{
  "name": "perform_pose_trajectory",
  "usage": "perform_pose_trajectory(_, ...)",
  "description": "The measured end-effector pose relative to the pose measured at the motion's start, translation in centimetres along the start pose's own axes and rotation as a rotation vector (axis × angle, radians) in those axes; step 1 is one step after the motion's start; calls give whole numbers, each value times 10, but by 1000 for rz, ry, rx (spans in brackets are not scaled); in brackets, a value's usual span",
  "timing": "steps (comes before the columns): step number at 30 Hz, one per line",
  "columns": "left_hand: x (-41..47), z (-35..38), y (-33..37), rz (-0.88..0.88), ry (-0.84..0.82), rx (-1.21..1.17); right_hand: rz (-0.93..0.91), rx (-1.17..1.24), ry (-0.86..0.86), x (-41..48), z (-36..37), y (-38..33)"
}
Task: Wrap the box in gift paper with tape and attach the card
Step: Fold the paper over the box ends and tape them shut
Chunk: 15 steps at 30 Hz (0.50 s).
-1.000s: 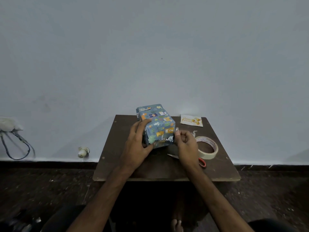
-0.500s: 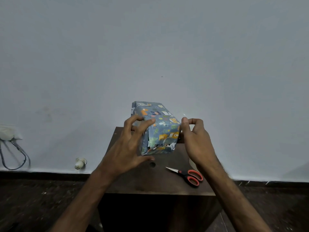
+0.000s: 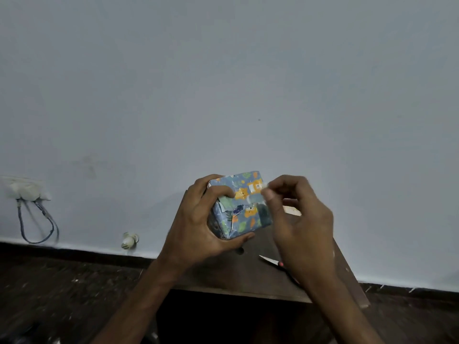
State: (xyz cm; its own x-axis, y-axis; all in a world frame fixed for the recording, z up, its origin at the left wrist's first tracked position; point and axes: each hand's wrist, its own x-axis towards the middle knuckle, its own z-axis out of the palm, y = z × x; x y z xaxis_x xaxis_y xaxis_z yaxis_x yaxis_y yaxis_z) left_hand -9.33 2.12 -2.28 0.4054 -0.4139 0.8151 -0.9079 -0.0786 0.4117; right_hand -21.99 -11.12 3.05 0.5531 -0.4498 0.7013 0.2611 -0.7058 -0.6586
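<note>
The box point(image 3: 244, 207), wrapped in blue gift paper with orange animal prints, is held up above the table with its folded end facing me. My left hand point(image 3: 198, 222) grips it from the left, fingers over the top and thumb under the bottom edge. My right hand point(image 3: 298, 219) is at the box's upper right corner, thumb and fingers pinching a small clear piece of tape point(image 3: 262, 188) against the paper. The tape roll and the card are hidden behind my right hand.
A small dark wooden table point(image 3: 238, 271) stands against a pale wall. Scissors point(image 3: 270, 260) with red handles lie on it, partly under my right wrist. A socket with cables point(image 3: 27, 194) and a small white fitting point(image 3: 129, 240) are on the wall at left.
The box has been turned and lifted so its folded end faces me. My right hand moved from the box's right side to its upper right corner, pinching tape there.
</note>
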Motion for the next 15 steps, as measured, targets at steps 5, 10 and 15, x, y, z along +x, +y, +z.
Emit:
perform_pose_trajectory(5, 0, 5, 3, -21, 44, 36, -452, -444, -36, -10, 10, 11)
perform_pose_trajectory(10, 0, 8, 3, -4, 61, 66, -626, -673, -47, -12, 16, 16)
perform_pose_trajectory(15, -1, 11, -2, -13, 65, 76, -674, -775, -108, -14, 18, 14)
